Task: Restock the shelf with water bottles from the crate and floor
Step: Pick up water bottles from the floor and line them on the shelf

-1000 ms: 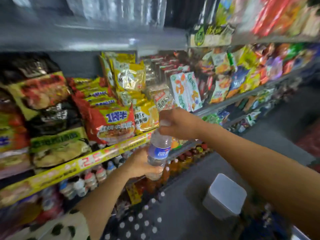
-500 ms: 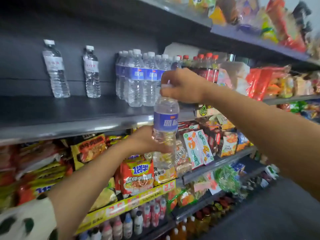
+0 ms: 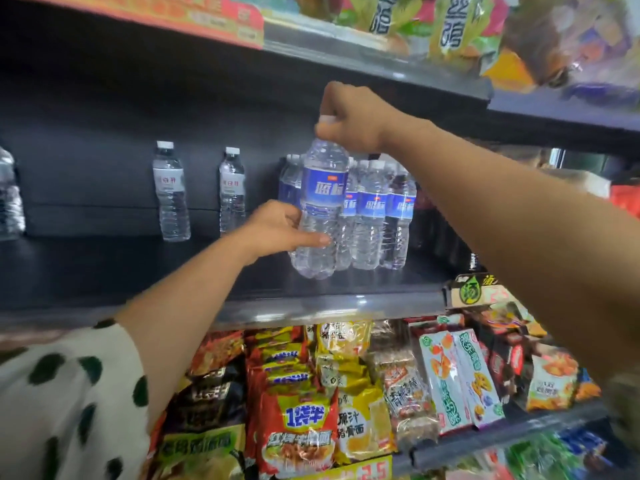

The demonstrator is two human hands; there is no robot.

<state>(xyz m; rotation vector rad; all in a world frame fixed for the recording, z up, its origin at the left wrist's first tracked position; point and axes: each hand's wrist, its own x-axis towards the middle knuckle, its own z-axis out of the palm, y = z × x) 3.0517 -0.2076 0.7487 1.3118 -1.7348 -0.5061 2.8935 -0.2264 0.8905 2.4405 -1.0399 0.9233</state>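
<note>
Bottle [image 3: 323,206] up from waist to shelf [image 3: 311,303] level now, base looks barely off deck. Right hand [image 3: 349,119] pinching cap, left hand [image 3: 280,226] gripping body. Nearly placed beside blue-label row [image 3: 377,209].

The person wears a cream-white top with irregular dark green, nearly black spots scattered over a soft-looking fabric; its short left sleeve [image 3: 69,403] fills the lower left corner and ends above the elbow with a curved edge. Below that edge the left forearm is bare down to the left hand [image 3: 280,225], with no watch, ring or glove showing. The right arm is bare along all of its visible length to the right hand [image 3: 353,119], and only a blurred greyish scrap of cloth shows at its lower right edge.
</note>
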